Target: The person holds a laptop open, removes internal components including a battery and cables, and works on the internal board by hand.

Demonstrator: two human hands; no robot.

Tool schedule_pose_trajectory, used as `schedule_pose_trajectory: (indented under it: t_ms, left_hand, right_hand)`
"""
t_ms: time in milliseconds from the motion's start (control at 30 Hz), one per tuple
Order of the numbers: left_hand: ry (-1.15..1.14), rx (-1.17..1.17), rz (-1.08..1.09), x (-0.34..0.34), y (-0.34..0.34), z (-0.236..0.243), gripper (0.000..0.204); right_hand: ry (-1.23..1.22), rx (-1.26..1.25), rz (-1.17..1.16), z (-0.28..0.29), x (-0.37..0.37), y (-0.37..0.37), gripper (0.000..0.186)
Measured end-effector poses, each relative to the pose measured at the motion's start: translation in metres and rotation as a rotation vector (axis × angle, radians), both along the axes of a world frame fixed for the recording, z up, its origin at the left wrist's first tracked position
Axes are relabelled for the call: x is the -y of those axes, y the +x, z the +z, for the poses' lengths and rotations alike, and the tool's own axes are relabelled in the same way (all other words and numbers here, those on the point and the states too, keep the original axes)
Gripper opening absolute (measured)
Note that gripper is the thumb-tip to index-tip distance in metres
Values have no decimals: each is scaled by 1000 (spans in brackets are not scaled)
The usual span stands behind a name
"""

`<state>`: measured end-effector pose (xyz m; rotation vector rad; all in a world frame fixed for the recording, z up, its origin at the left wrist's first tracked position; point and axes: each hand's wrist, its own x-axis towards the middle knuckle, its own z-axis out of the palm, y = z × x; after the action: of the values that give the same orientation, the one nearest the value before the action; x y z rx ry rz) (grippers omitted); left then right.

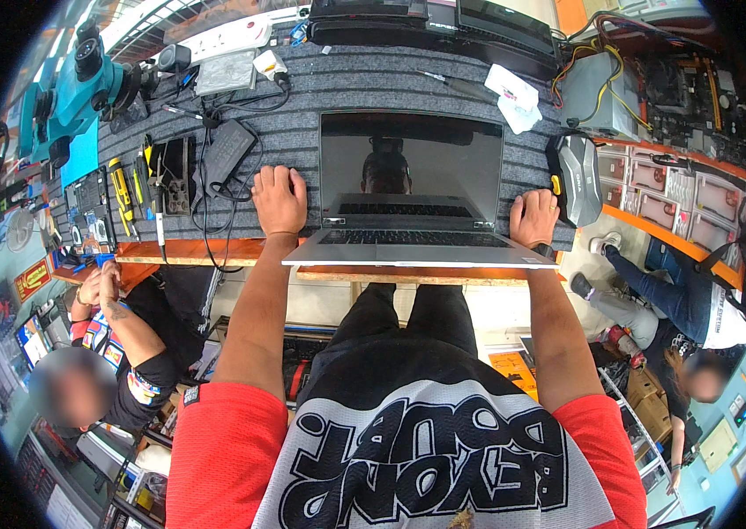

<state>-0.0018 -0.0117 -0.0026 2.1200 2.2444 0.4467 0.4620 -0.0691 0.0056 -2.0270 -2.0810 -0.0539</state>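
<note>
An open silver laptop stands in front of me on the striped grey mat. Its screen is dark and reflects a person's head, and its base reaches over the table's front edge. Left of the laptop, my left hand rests on the mat with its fingers curled in and nothing visible in them. My right hand lies at the laptop's right side, also loosely closed, with no object showing in it. A dark grey hard-shell case sits just beyond the right hand. A black power adapter with a cable lies left of my left hand.
A teal microscope stands far left, near a yellow utility knife and a circuit board. At the back are a screwdriver, crumpled white paper and a power strip. A power supply stands right. Other people sit at both sides.
</note>
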Motion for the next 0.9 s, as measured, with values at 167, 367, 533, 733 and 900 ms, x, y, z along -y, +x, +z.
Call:
schedule_pose_trajectory:
  t_ms: [167, 367, 533, 733, 900]
  left_hand:
    - [-6, -5, 3, -1, 0, 1, 17]
    - [-9, -3, -6, -1, -2, -1, 16]
    - [-6, -2, -9, -2, -1, 0, 16]
    - [7, -6, -15, -2, -1, -1, 16]
    - [9, -6, -18, -4, -1, 0, 16]
  right_hand:
    - [-2, 8, -2, -2, 0, 1, 15]
    - [-11, 4, -5, -1, -1, 1, 15]
    - [-2, -1, -1, -3, -1, 2, 13]
    - [1, -3, 2, 0, -3, 0, 12]
    - [-6, -1, -2, -1, -3, 2, 12]
